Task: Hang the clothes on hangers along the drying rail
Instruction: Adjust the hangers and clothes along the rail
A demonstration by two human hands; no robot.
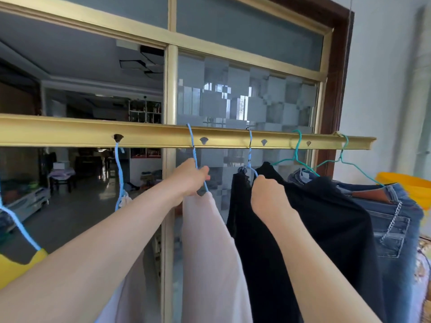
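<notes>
Spanning the view L to R, the gold drying rail (pixel 70 134) carries every hanger. Pale pink garment (pixel 210 252) hangs near the rail's middle, black garment (pixel 240 229) just beside it toward the R end, and jeans (pixel 394 220) at the R end on a green hanger (pixel 341 157). L hand (pixel 191 177): fingers curled tight round neck of blue hanger (pixel 194 157) w/ pink garment, hook over rail. R hand (pixel 268 192): fingers closed on shoulder of 2nd blue hanger (pixel 250 157) w/ black garment, hook also over rail.
</notes>
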